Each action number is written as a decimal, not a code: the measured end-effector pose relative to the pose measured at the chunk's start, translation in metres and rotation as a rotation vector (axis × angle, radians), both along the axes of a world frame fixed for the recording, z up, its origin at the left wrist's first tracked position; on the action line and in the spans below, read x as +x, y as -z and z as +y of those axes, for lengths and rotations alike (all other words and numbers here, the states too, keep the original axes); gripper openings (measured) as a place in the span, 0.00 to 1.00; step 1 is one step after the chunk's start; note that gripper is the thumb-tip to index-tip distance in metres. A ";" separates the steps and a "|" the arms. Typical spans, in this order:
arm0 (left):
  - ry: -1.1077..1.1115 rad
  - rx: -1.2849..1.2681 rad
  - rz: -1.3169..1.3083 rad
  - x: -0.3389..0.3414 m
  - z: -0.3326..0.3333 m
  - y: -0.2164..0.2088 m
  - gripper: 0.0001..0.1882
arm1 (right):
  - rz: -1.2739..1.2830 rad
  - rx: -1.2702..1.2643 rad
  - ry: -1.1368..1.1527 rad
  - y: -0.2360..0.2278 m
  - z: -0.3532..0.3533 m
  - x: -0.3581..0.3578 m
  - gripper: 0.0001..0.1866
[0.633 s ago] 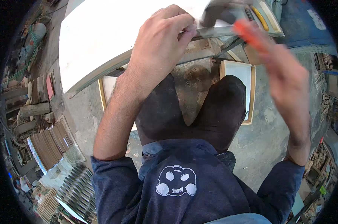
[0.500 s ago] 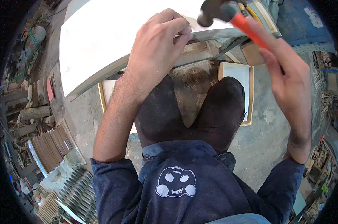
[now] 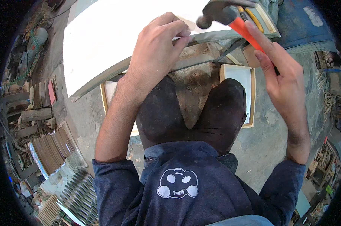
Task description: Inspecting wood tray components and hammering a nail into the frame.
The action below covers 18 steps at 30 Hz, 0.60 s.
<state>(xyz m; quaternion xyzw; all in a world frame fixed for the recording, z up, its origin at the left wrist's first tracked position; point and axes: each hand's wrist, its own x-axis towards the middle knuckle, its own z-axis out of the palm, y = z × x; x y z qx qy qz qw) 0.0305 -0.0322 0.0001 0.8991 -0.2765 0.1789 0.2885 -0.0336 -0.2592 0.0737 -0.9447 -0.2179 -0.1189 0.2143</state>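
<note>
The right hand (image 3: 285, 73), at two o'clock, has its fingers wrapped round the orange handle of a claw hammer (image 3: 247, 34), whose dark head lies toward one o'clock, its striking face turned left. At twelve o'clock the left hand (image 3: 158, 49) is bent over the near edge of a white panel (image 3: 102, 43), thumb and fingers drawn together in a pinch — whether anything small sits between them I cannot tell. The panel itself spreads from ten o'clock across to one. The chief danger, as I judge it, is to the left fingertips: the hammer's face is near them, so a swing a little off line, or a handle slipping in the right hand, could bruise them. A glancing blow could also dent the panel's edge or mark its white face, and a jolt might knock loose whatever lies at its right end. As for counts: one hammer, one white panel, two hands. Toward half past one lie one yellow handle (image 3: 256, 20) and one dark piece (image 3: 243, 16) beside it — one tool or two, I cannot say — plus one pale wood strip (image 3: 267, 19). Two shallow wooden trays sit on the floor: a right one (image 3: 252, 98) just before three o'clock, and a left one (image 3: 103, 96) just past nine, partly hidden by the forearm. One stack of brown slats (image 3: 51, 150) stands at eight o'clock, its pieces too many to count.
</note>
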 end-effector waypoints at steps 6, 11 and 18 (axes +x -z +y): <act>0.023 0.021 0.080 -0.010 0.006 -0.006 0.09 | -0.125 0.100 -0.106 0.009 -0.012 0.024 0.21; -0.152 0.362 0.024 -0.035 0.040 -0.007 0.33 | 0.243 0.440 0.238 0.007 -0.059 0.080 0.22; -0.438 0.608 0.145 -0.052 0.101 -0.018 0.45 | 0.270 0.340 0.296 0.074 -0.115 0.168 0.21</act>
